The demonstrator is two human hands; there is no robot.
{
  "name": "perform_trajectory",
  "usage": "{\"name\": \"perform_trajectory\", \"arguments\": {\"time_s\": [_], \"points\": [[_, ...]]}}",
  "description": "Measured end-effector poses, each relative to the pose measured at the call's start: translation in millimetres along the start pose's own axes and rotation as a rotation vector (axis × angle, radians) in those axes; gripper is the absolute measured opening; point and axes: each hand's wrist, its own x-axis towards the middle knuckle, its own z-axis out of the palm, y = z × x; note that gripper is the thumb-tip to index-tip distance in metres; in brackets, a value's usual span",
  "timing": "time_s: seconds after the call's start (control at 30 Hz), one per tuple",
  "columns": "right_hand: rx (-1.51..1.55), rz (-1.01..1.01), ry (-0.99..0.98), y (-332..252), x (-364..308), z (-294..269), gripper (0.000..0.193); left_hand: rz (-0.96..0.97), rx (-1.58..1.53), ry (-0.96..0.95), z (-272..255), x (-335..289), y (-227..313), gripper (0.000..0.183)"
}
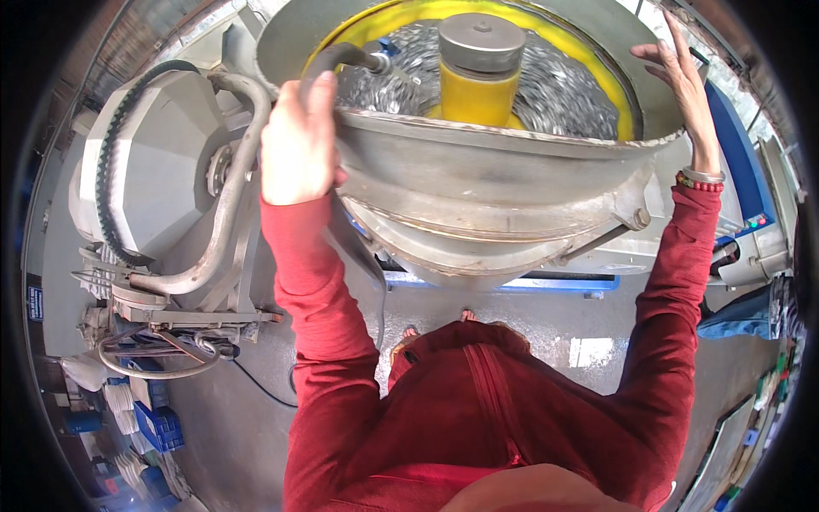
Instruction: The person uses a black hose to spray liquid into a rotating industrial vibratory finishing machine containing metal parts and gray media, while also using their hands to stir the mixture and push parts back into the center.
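In front of me stands a large round vibratory finishing bowl (pixel 503 166) with a grey metal wall. Many small silvery pieces (pixel 567 81), smeared by motion, fill its yellow-lined channel around a yellow central column (pixel 479 98) with a grey metal cap. My left hand (pixel 299 141) is closed at the left rim around a dark hose (pixel 333 58); the palm side is hidden. The hose bends over the rim, its blue-fitted nozzle (pixel 386 58) above the pieces. At the right rim, my right hand (pixel 681 81) is raised with fingers apart, holding nothing.
A grey many-sided barrel machine (pixel 149 162) with a bent pipe frame (pixel 243 162) stands at left. Blue crates (pixel 160 427) sit lower left. A cable (pixel 260 384) crosses the wet floor. At right are a blue machine panel (pixel 740 154) and another person's jeans-clad leg (pixel 742 316).
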Motion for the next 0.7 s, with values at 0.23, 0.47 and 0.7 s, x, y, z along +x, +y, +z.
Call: {"name": "perform_trajectory", "arguments": {"time_s": [0.23,0.47,0.7], "points": [[-0.127,0.002,0.113,-38,-16,33,0.058,-0.127,-0.074,0.082,7,0,-2,0.035],[-0.390,-0.075,0.206,-30,-17,41,0.066,-0.157,-0.058,0.132,7,-2,-1,0.036],[-0.339,-0.228,0.160,-16,-18,32,0.078,-0.150,-0.063,0.131,10,-2,1,0.036]]}}
